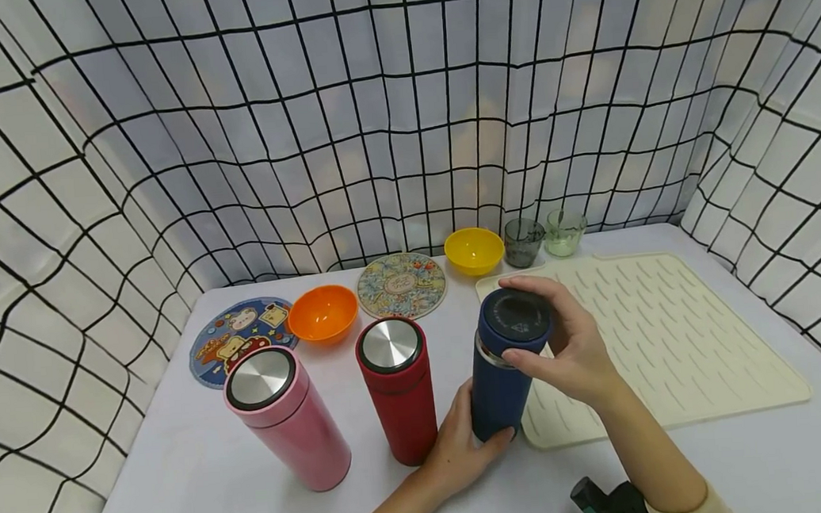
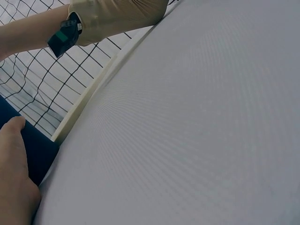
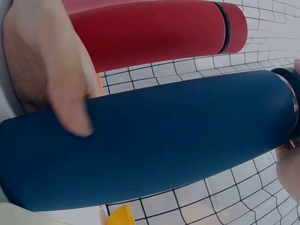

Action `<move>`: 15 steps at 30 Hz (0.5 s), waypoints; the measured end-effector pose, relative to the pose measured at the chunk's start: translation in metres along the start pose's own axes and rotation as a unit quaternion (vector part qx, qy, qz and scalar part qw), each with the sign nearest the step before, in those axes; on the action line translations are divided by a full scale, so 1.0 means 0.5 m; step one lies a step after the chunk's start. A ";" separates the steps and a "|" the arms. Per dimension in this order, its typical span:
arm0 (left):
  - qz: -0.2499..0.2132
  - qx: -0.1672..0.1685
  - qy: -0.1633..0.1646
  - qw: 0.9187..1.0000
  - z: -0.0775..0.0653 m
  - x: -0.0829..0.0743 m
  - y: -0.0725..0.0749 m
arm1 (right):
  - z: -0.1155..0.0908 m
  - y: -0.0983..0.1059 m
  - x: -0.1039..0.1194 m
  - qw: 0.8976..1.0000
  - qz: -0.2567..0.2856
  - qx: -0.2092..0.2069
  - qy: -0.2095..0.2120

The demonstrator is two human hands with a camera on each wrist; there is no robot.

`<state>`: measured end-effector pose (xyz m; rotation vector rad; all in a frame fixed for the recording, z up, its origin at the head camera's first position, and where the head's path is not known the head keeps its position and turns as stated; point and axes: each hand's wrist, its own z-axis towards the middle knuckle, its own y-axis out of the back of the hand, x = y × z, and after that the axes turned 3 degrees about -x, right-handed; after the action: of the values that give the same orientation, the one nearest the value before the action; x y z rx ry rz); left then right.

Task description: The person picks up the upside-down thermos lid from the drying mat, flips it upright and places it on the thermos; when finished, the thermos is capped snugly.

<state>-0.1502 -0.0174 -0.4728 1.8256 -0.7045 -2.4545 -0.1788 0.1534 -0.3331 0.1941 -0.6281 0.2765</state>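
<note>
A dark blue thermos bottle (image 1: 497, 397) stands upright at the near left edge of the cream mat. My left hand (image 1: 460, 452) holds it low on the body, thumb across the near side and the other fingers partly hidden behind. Up top, my right hand (image 1: 570, 349) grips the blue lid (image 1: 515, 318) between thumb and fingers. A silver neck ring shows just under the lid, also visible in the right wrist view. Close to my left hand stands a red thermos (image 1: 401, 404) with its lid on. Farther left is a pink thermos (image 1: 301, 431), likewise lidded.
Behind are an orange bowl (image 1: 323, 316), a yellow bowl (image 1: 474, 252), a grey glass (image 1: 524, 242) and a green glass (image 1: 565, 234). Two round patterned mats lie at the back left. The ridged cream mat (image 1: 695, 340) covers the right side; black netting (image 1: 402, 130) surrounds the table.
</note>
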 end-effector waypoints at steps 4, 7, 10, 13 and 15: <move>-0.019 0.014 0.000 1.000 0.000 -0.010 0.004 | 0.001 0.003 -0.002 1.000 -0.007 0.004 -0.005; -0.031 0.025 0.007 0.999 0.000 -0.024 0.009 | 0.001 0.006 -0.001 1.000 -0.015 0.016 -0.013; -0.039 0.032 0.014 0.999 0.000 -0.033 0.012 | 0.001 0.009 0.002 0.999 -0.023 0.030 -0.027; -0.031 0.034 0.016 0.999 0.000 -0.028 0.011 | 0.000 0.011 0.003 0.998 -0.027 0.040 -0.043; -0.027 0.033 0.014 0.999 0.000 -0.019 0.009 | -0.001 0.009 0.002 0.997 -0.038 0.043 -0.055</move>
<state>-0.1484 -0.0188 -0.4624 1.9230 -0.7529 -2.4631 -0.1791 0.1581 -0.3323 0.3178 -0.7156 0.2207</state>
